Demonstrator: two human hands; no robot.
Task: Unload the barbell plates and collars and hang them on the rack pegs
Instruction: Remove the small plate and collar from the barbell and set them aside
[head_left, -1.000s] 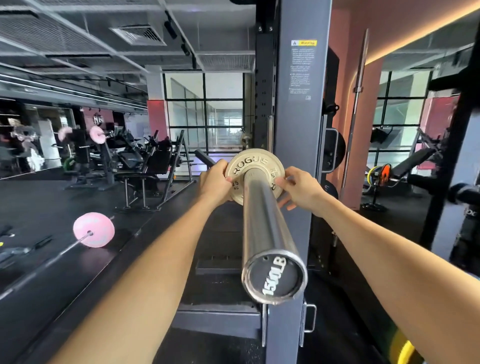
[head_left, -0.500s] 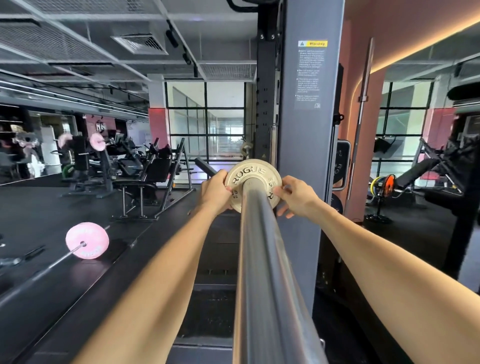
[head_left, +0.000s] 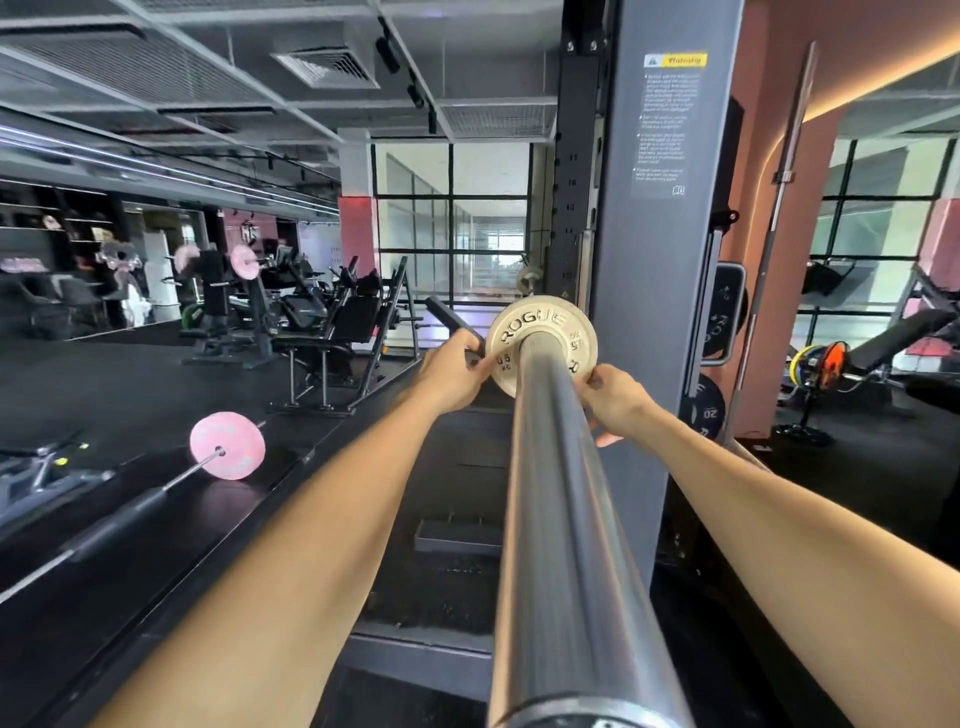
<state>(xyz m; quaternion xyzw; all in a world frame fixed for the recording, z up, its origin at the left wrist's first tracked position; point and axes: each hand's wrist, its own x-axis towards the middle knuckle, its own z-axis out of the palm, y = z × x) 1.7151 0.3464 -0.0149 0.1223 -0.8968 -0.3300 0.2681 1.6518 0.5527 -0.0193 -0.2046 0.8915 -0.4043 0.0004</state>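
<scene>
Far along the bar sleeve (head_left: 566, 519), left hand (head_left: 451, 373) and right hand (head_left: 615, 399) grasp a small plate (head_left: 535, 323), not yet slid off; hanging remains.

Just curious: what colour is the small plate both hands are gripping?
Pale cream small round plate, dark lettering; head view.

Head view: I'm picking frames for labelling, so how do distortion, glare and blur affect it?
Head view: wide-angle bend curves the ceiling lines; soft glare streaks the sleeve; plate lettering sharp; both hands clear; far-left gym background blurry.
</scene>
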